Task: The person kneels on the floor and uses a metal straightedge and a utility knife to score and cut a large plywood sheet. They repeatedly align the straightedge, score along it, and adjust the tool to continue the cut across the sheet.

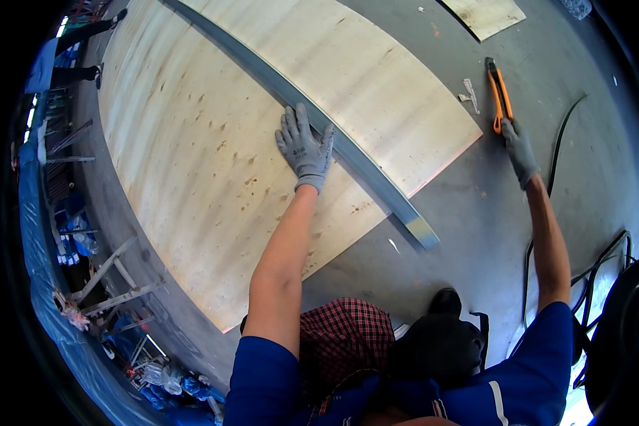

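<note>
My left hand (305, 147), in a grey glove, lies with fingers spread on a pale plywood sheet (192, 135). Its fingertips and thumb press against a long grey metal bar (284, 86) lying across the wood. The bar's near end overhangs the sheet's edge and has a yellowish patch. Off to the right, my right hand (520, 153), also gloved, is closed around the lower end of an orange-and-black hand tool (500, 92). Its dark head points away from me, above the grey floor. The tool's exact kind is unclear.
Scraps of pale material (468, 96) lie on the floor near the tool. A smaller board (484, 15) is at the far right. Black cable (559, 135) curves along the right side. Metal trestles (117, 280) stand at left; another person's legs (78, 73) show far left.
</note>
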Demonstrator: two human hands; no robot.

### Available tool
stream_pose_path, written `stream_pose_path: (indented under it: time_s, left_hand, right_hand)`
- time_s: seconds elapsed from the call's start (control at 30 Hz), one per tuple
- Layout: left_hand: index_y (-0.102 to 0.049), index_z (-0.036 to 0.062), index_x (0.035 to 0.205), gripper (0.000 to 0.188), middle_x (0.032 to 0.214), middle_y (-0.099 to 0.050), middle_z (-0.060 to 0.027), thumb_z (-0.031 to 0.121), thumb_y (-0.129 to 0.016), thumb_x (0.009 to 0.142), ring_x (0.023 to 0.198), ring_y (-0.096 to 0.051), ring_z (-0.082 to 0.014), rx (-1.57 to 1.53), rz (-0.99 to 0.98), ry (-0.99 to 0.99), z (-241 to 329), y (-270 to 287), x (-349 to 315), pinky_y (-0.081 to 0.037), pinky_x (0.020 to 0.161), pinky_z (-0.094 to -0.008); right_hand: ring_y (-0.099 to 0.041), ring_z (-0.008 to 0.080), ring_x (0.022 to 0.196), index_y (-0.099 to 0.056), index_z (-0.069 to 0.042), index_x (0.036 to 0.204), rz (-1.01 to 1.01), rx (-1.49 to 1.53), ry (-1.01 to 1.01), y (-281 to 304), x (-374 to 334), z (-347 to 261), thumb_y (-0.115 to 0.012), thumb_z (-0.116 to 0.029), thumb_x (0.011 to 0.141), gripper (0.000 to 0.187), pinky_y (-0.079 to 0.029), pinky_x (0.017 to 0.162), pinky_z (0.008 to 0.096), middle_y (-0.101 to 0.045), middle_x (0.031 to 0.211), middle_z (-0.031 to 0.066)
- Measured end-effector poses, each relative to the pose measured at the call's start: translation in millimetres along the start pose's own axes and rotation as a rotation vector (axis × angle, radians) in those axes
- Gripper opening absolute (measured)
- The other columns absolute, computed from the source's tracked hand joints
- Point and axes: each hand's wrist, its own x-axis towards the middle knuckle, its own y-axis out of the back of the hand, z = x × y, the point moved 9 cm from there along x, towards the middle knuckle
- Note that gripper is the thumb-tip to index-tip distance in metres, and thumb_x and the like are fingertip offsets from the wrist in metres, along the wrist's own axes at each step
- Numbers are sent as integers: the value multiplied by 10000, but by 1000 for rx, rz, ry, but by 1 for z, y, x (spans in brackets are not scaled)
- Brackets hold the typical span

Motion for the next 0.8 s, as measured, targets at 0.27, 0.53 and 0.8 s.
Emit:
stream_pose_path:
  time_s: [0.27, 0.53, 0.8]
  left_hand:
    - [-306, 133, 1521, 773, 1559, -306, -135, 572, -519, 922, 1449, -262, -276, -9, 28, -18, -5, -4, -3, -160, 1169, -503]
    - [-293, 138, 1527, 814, 1553, -322, -150, 645, -467, 914, 1447, -263, -307, -27, 14, -5, -7, -16, 1, -150, 1174, -507]
    - [-265, 157, 1538, 790, 1552, -323, -153, 621, -469, 933, 1447, -261, -327, -26, -13, -14, -7, -21, 0, -159, 1161, -529]
  right_hand:
    - [-617, 176, 992, -504, 27, 1310, 8, 683, 45, -41, -149, -40, -559, -74, 947, 381, -506, 904, 333, -635, 1071, 81]
    - [-590, 139, 850, -492, 44, 1292, -120, 761, -96, -86, -171, -26, -581, -7, 833, 471, -496, 767, 276, -631, 1004, 94]
    - [-570, 143, 917, -406, -2, 1372, -284, 838, -100, -87, -184, -22, -537, 48, 753, 635, -486, 756, 262, -579, 1088, 89]
